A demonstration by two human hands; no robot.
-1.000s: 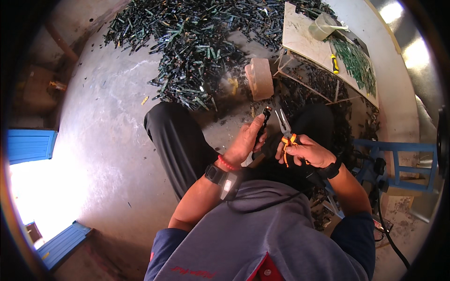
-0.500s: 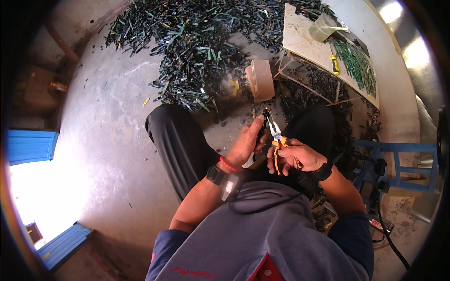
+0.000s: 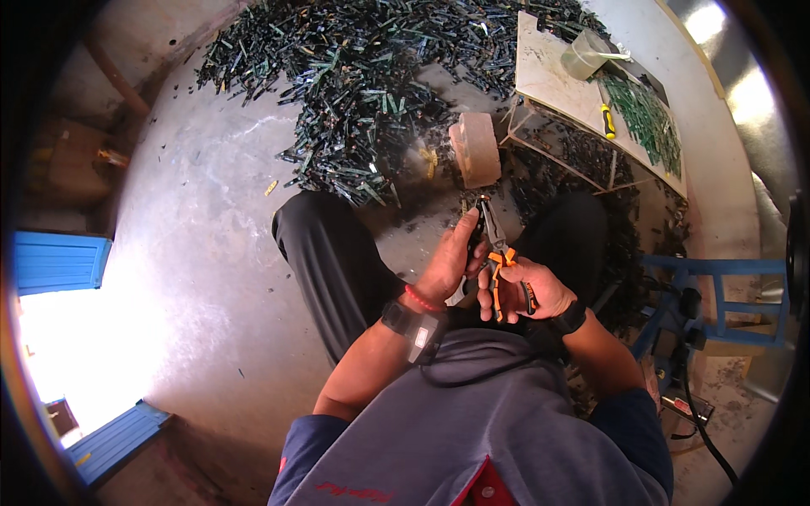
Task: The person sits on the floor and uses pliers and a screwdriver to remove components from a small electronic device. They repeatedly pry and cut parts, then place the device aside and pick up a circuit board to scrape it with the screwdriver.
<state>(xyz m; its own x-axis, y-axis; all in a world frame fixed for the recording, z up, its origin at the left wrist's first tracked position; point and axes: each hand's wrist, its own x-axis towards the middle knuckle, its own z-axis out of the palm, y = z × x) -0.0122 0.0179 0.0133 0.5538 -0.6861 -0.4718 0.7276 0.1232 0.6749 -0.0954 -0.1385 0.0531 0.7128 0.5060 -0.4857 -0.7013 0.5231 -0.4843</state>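
Above my lap, my left hand (image 3: 450, 260) is closed around a dark narrow strip (image 3: 477, 221) held upright, its tip poking out past the thumb. My right hand (image 3: 537, 288) grips pliers (image 3: 501, 254) with orange and black handles. The long metal jaws point away from me and lie against the strip's upper end; whether they pinch it is too small to tell. A white bit shows below my left hand, its kind unclear.
A large heap of dark strips (image 3: 354, 93) covers the floor ahead. Beyond my hands stands a reddish brick block (image 3: 475, 150). At right, a low table (image 3: 548, 72) bears a plastic jug (image 3: 582, 57), a yellow-black screwdriver (image 3: 608, 122) and green strips (image 3: 643, 118). A blue frame (image 3: 717, 295) stands right.
The pliers' handles sit slightly closer together and the jaws look narrower at the strip's tip. Otherwise the scene has shifted a little to the right in view.
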